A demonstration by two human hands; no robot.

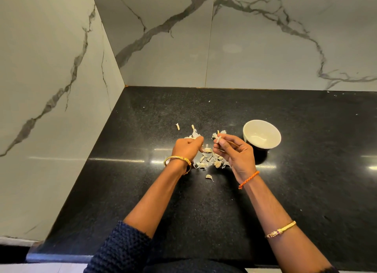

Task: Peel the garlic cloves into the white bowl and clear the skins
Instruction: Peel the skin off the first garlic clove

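Peeling garlic over black worktop [285, 191], mid-pile.
Right hand [237, 153] pinching garlic clove [218, 139] at fingertips, just left of white bowl [262, 134]. Left hand [186, 148] curled, fingertips in skins [210, 159]; contents of that grip unclear. 1 loose clove [209, 177] near side of pile. Stray scraps far left.

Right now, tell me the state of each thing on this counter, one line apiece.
Round white bowl: upright, apparently empty.
Pale garlic clove: pinched in right hand fingertips.
Left hand: fingers curled, at the pile; what it holds is unclear.
Papery garlic skins and cloves pile: loose, scattered between the hands.
Black speckled countertop: littered with skin flecks.
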